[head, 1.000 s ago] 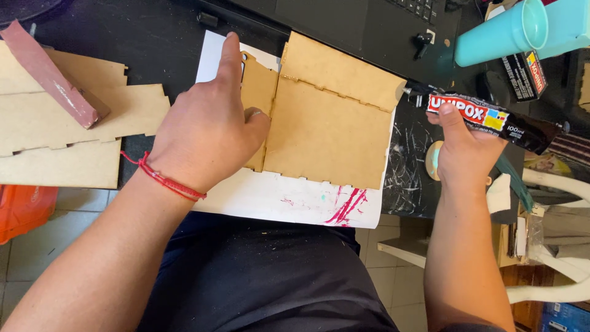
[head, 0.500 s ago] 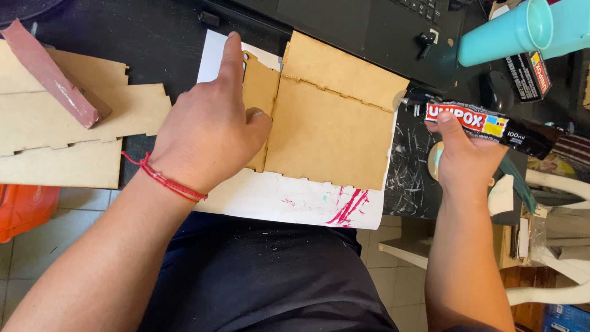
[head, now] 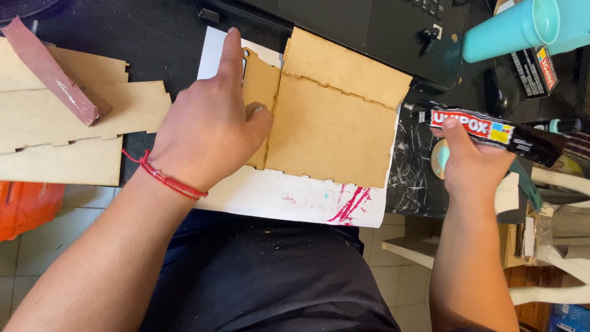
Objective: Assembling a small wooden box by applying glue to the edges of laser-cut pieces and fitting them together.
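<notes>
Nearest us, our left hand (head: 206,132) lies flat and open, palm down, on the narrow fibreboard panel (head: 259,92), pressing it against the large fibreboard panel (head: 335,132) so the notched edges meet and, we judge, do not slip apart. Both panels rest on a white paper sheet (head: 283,197) streaked with red paint (likely there to spare the desk (head: 153,43) from drips). A red string bracelet (head: 165,178) circles that wrist.

To the right, our right hand (head: 470,163) is closed around a glue tube (head: 491,130), held level beside the panels, nozzle toward them, near the joint. The tube is long and black, with a red label band and a small block of coloured squares.

Further left lie more cut fibreboard pieces (head: 67,117) under a reddish sanding block (head: 52,71). Beyond the panels sits a black laptop (head: 381,31), and at far right a turquoise tumbler (head: 513,27) on its side, beside a small black box (head: 534,71) with a red-and-yellow corner mark.
</notes>
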